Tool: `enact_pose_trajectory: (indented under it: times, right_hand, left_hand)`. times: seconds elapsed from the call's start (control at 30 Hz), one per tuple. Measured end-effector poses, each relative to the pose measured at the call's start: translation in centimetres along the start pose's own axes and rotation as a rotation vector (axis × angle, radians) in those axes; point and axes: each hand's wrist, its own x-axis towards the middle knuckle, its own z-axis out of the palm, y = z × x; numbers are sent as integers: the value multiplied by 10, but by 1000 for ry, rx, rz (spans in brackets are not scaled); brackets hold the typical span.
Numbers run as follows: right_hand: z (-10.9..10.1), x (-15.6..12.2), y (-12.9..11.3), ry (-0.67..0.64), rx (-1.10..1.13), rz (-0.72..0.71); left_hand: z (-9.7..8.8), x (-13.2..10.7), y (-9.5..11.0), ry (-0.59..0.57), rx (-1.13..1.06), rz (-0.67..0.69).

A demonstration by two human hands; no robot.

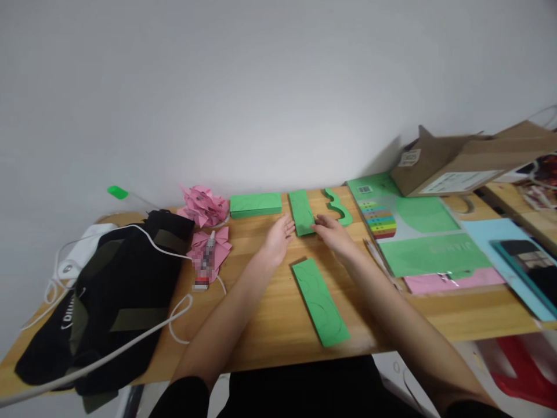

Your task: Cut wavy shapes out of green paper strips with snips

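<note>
A green paper strip [301, 210] lies upright in my view on the wooden table, between my two hands. My left hand [277, 239] is at its left edge, fingers stretched out and holding nothing. At its lower right corner, the fingertips of my right hand [333, 233] touch the edge, the fingers apart. Closer to me lies another green strip [321, 303] with curved lines drawn on it. A stack of green strips [256, 204] rests to the left near the wall. On the right is a wavy green cut-out [340, 210].
Pink folded paper [203, 206] and a glue tube [206, 258] are on the left, beside a black bag [134, 307] and a white cable [108, 351]. On the right lie a green paper pack [435, 255], pens [380, 261] and a cardboard box [465, 157].
</note>
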Motion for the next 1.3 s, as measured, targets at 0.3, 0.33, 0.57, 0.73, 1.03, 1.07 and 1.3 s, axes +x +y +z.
enact_pose_trajectory:
  times: [0.3, 0.33, 0.57, 0.73, 1.03, 1.07, 1.3]
  right_hand:
    - [2, -1, -11, -100, 60, 54]
    - [1, -1, -11, -93, 60, 56]
    - [-6, -8, -11, -58, 34, 114]
    - [-36, -52, -8, -114, -47, 128]
    - [-44, -138, -6, -191, -233, 154]
    - [-42, -140, -6, -177, -237, 160]
    - [-37, -147, 0, -121, -89, 171]
  left_hand:
    - [0, -2, -4, 2, 10, 30]
    - [0, -2, -3, 3, 10, 31]
    - [-5, -1, -1, 18, -10, 11]
    - [-25, -34, -19, 19, -18, -25]
    - [-57, -115, -81, -217, -186, -145]
    - [-57, -117, -85, -235, -200, -159]
    - [-54, -116, -91, -220, -284, -189]
